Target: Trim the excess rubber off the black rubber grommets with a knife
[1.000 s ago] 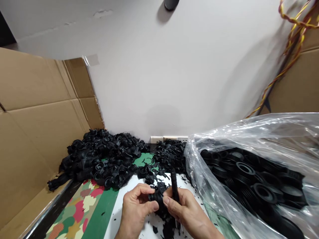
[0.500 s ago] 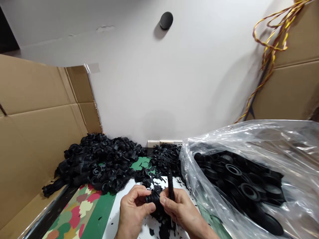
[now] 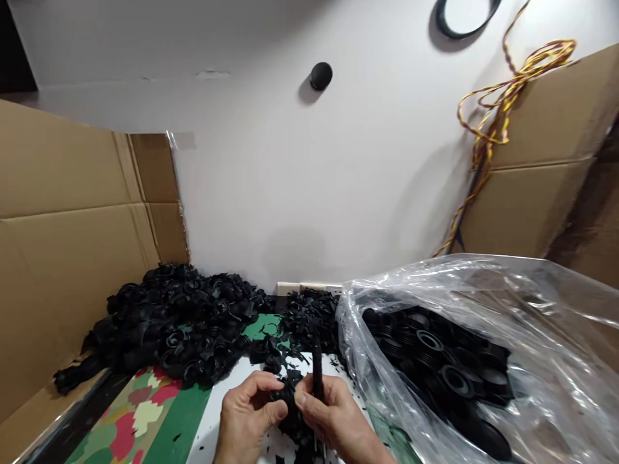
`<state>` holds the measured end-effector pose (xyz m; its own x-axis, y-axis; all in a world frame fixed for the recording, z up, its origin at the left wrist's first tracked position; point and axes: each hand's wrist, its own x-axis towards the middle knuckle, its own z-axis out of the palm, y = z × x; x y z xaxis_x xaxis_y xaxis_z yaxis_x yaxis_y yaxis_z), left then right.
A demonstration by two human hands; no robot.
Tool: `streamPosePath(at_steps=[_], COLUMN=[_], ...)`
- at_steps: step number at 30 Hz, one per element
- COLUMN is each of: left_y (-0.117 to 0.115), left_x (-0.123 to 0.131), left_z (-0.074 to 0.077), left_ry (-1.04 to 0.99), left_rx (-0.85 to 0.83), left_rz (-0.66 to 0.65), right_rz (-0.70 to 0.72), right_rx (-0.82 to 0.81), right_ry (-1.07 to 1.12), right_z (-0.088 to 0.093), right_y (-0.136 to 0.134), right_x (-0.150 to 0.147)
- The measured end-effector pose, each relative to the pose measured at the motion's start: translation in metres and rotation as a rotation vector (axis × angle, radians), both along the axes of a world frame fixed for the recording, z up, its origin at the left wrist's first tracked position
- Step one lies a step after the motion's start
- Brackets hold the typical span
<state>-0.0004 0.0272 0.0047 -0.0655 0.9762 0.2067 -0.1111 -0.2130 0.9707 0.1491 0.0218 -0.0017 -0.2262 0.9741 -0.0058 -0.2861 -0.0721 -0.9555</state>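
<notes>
My left hand (image 3: 247,415) is closed, thumb and fingers pinching a small black ribbed rubber part (image 3: 281,396) at the bottom middle. Most of that part is hidden by the fingers and blends with dark scraps behind it. Close beside it, my right hand (image 3: 333,412) grips a slim black-handled tool (image 3: 317,368), held upright. Thin metal tips show under the right hand; their exact kind is unclear. The right fingertips are at the rubber part, though I cannot tell whether they also grip it. Black scraps lie on the white sheet (image 3: 220,403) below.
A heap of black rubber parts (image 3: 193,322) lies left, beside a cardboard wall (image 3: 68,167). Dark shavings (image 3: 312,319) are piled at the back. Right stands a clear plastic bag (image 3: 355,322) with ribbed black parts (image 3: 449,377). A yellow-brown twisted cable (image 3: 503,106) hangs at the right.
The camera view has tilted up and turned slightly right, so the scene sits lower and further left. Both hands keep their grips close together, with only slight movement.
</notes>
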Motion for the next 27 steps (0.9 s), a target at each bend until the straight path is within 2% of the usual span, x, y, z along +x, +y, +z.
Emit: streamPosePath(at_steps=[5,9,15,22,27], left_y=[-0.005,-0.004,-0.004,-0.006,-0.005], left_x=[0.003,0.003,0.003,0.005,0.003], left_z=[0.006,0.002,0.0,0.007,0.004], left_ry=[-0.064,-0.096,-0.098,-0.072,0.017], left_rx=[-0.046,-0.036,-0.021,-0.065,-0.002], left_rz=[-0.081,-0.125,-0.129,-0.088,-0.084], right_rz=[-0.01,-0.002,-0.004,-0.347,-0.22], right_rx=[0.007,-0.003,0.033,0.189,0.297], right_ry=[-0.06,-0.065,-0.132,-0.184,-0.329], right_z=[-0.006,-0.007,0.003,0.016,0.026], right_y=[-0.001,-0.002,-0.006,-0.009,-0.018], right_x=[0.0,0.0,0.001,0.016,0.012])
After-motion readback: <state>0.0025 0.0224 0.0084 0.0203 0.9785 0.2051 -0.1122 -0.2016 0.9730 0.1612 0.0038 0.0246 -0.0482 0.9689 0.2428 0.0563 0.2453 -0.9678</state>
